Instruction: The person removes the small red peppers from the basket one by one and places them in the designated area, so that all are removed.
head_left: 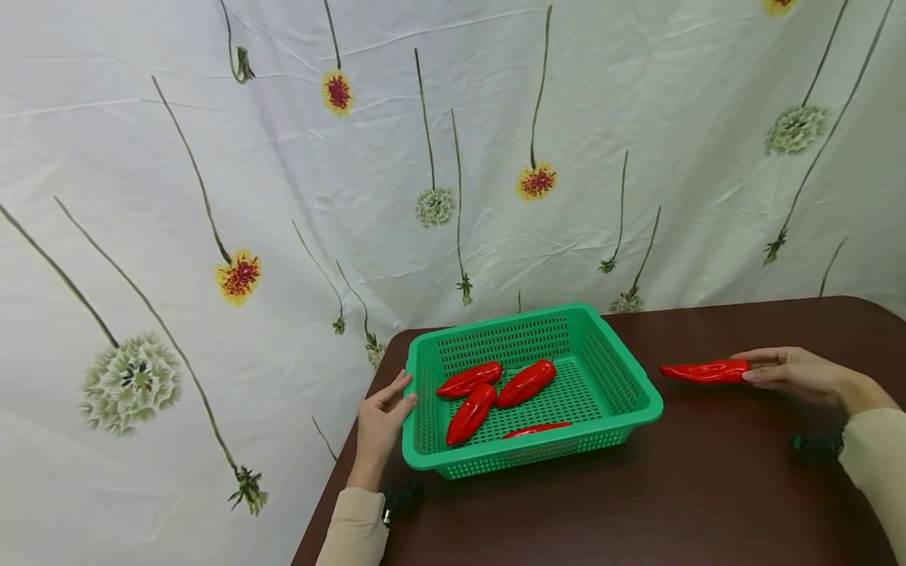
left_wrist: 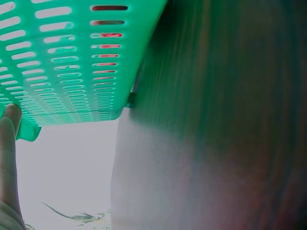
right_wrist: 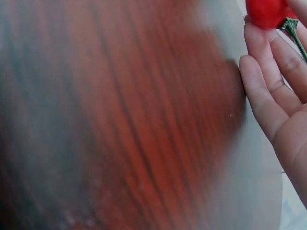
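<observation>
A green plastic basket (head_left: 510,456) with slotted walls stands on the table, and several red peppers (head_left: 527,384) lie inside it. At its left rim is my left hand (head_left: 381,420), fingers fairly straight and touching the edge; the left wrist view shows a finger (left_wrist: 8,158) against the basket's wall (left_wrist: 62,57). To the right of the basket, my right hand (head_left: 800,376) pinches another red pepper (head_left: 704,372) by its thick end, its tip pointing left toward the basket. A green stem (right_wrist: 291,26) shows on that pepper in the right wrist view.
The dark brown table (head_left: 708,487) extends in front of the basket and to its right. Behind and to the left hangs a white cloth (head_left: 297,173) printed with flowers, close to the table's far edge.
</observation>
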Demonstrator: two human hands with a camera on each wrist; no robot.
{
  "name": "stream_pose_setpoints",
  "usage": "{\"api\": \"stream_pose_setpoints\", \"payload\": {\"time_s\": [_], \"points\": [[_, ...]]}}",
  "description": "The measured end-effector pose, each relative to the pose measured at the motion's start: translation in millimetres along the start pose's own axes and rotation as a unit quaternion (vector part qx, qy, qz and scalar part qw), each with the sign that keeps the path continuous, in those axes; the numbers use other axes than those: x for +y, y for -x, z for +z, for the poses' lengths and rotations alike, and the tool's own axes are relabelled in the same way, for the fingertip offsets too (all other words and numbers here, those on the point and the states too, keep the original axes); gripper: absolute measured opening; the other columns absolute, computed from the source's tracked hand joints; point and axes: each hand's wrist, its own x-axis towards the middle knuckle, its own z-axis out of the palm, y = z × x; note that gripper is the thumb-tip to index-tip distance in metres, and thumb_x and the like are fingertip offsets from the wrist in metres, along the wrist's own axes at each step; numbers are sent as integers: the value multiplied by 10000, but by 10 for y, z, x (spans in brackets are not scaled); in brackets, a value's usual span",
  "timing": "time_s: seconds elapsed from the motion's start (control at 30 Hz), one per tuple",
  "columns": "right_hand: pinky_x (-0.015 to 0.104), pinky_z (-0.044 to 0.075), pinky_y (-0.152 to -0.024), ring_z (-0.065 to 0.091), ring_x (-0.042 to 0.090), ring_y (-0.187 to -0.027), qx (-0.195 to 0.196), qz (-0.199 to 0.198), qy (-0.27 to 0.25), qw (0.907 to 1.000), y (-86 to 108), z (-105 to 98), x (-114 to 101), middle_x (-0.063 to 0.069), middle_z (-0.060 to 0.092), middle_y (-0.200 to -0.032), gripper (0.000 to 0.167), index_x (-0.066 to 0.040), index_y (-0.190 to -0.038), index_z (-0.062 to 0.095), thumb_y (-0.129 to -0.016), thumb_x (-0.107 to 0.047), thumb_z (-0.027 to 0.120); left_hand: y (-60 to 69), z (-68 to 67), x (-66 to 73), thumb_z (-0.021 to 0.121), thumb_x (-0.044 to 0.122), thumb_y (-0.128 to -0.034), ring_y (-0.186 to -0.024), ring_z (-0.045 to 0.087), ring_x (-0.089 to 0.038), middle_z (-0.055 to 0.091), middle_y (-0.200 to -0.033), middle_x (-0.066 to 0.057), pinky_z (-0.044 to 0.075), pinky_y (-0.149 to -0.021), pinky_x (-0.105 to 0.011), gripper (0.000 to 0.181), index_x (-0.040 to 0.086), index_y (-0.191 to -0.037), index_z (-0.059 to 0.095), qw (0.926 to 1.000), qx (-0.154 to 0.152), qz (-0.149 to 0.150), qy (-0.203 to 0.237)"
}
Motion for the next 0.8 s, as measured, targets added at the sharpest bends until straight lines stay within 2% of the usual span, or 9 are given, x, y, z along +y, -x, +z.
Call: {"api": "stream_pose_setpoints", "payload": {"time_s": [0.1,0.17,0.27,0.37,0.47,0.6,0.7,0.8], "points": [[232,562,-864,625,-8,-1001,-24,-23,-60,10000,-3,1,9,-230,594,-1091,434,-24,-1412,544,-1003,-155,605,3,-2,-4,665,-10,-923,-1215,630,-207,561,-1443,-139,545,-821,-139,383,-12,-1306,651,10000,2,-19,-4],[231,564,-858,627,-8,-994,-22,-47,-54,10000,-12,2,16,-233,600,-1087,446,7,-1415,532,-1004,-150,603,3,-3,-2,664,-10,-924,-1222,625,-237,560,-1444,-141,545,-819,-139,383,-15,-1306,650,10000,-6,-26,-6],[233,566,-854,627,-19,-989,-12,-68,34,10000,-28,7,22,-200,601,-1116,542,115,-1449,431,-1007,-149,599,3,-5,3,661,-9,-925,-1245,607,-286,558,-1447,-139,544,-818,-137,384,-13,-1309,648,10000,-13,-36,-12],[232,561,-853,614,-44,-987,48,-22,175,9998,-31,21,29,-114,597,-1204,598,153,-1464,368,-1009,-161,597,0,-1,6,658,-11,-927,-1263,591,-314,557,-1449,-136,545,-820,-139,383,-11,-1311,648,10000,-23,-44,-3],[228,554,-853,595,-70,-986,127,22,357,9993,-27,44,34,84,572,-1346,628,160,-1469,349,-1007,-182,603,-4,8,6,658,-10,-929,-1263,590,-319,554,-1451,-140,547,-824,-143,384,-14,-1312,646,10000,-43,-26,14],[215,538,-852,551,-103,-998,158,71,686,9975,-34,77,29,343,424,-1470,683,157,-1487,311,-1011,-240,596,1,9,-2,658,5,-933,-1241,614,-272,544,-1464,-136,544,-836,-144,389,-13,-1320,639,10000,-72,-41,15],[227,531,-865,547,-75,-1034,152,103,835,9963,-48,90,27,391,357,-1501,712,149,-1499,293,-1012,-277,591,7,0,-7,659,14,-934,-1210,638,-225,541,-1469,-126,543,-839,-145,390,-9,-1322,639,10000,-56,-79,6],[278,540,-892,575,18,-1092,150,115,897,9958,-55,89,39,392,372,-1494,712,149,-1496,297,-1011,-281,592,5,-7,-7,660,19,-935,-1188,651,-214,542,-1469,-125,544,-838,-147,388,-5,-1322,640,10000,-44,-77,-9]]}}
